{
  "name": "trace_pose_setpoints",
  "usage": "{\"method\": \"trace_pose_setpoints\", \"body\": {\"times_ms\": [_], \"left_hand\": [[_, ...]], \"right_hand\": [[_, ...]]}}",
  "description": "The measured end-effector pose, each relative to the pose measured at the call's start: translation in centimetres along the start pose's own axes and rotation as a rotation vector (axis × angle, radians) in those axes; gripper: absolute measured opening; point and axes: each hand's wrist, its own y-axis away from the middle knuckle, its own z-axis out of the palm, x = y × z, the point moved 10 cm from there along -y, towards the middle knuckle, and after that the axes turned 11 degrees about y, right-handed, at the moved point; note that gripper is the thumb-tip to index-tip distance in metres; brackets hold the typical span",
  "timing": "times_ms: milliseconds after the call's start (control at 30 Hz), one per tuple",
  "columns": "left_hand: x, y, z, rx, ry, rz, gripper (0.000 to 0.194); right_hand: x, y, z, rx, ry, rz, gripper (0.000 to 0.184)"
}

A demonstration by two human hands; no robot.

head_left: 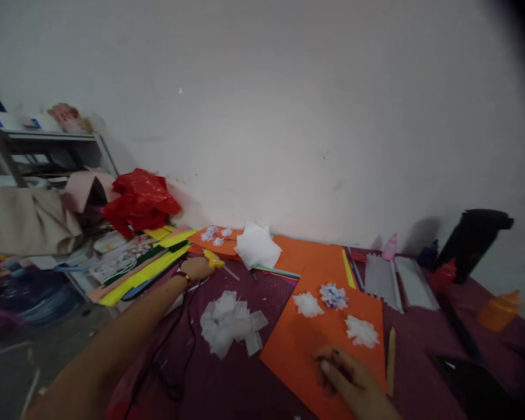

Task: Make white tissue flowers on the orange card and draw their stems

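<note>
My left hand [198, 269] reaches far out over the table, closed around a yellow glue gun [213, 259]. A dark cord [190, 318] trails from there toward me. Low over an orange sheet [289, 356] is my right hand [354, 382], its fingers curled in, with nothing showing between them. On that sheet sit two white paper flowers [308, 304] [361, 332] and a blue-and-white paper flower [333, 296]. Between my hands lies a loose pile of thin white paper squares [231, 324] on the dark red tabletop [236, 385].
Coloured paper strips [157, 268] and a red plastic bag [142, 198] are at the left. Against the wall lie a crumpled white sheet [258, 246] and more paper flowers [216, 233]. A wooden stick [391, 361], small bottles [390, 247] and a black container [475, 242] stand or lie right.
</note>
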Motion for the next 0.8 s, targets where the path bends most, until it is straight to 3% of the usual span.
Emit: {"method": "trace_pose_setpoints", "body": {"times_ms": [67, 167, 300, 400, 533, 633, 800], "left_hand": [[-0.3, -1.4, 1.2, -0.012, -0.031, -0.038, 0.044], [-0.9, -2.8, 1.4, 0.012, -0.079, -0.063, 0.043], [0.4, -2.8, 1.4, 0.041, -0.095, 0.021, 0.044], [2.8, -0.8, 3.5, -0.041, -0.046, 0.15, 0.038], [4.7, 3.9, 6.6, -0.165, 0.084, 0.321, 0.039], [3.3, 6.9, 6.6, -0.169, 0.219, 0.339, 0.048], [-0.9, 9.6, 5.5, -0.16, 0.35, 0.148, 0.054]], "right_hand": [[0.0, 0.2, 0.1, -0.04, 0.006, 0.017, 0.038], [0.4, 0.4, -0.2, -0.056, 0.015, 0.037, 0.038], [1.2, 0.2, -1.3, 0.006, 0.047, 0.029, 0.035], [1.7, 0.1, -1.7, 0.031, 0.047, 0.034, 0.035], [1.7, 0.0, -2.0, 0.087, 0.066, 0.062, 0.037], [1.2, -0.1, -1.8, 0.082, 0.104, 0.066, 0.038], [0.7, -0.2, -1.6, 0.069, 0.184, 0.045, 0.037]]}}
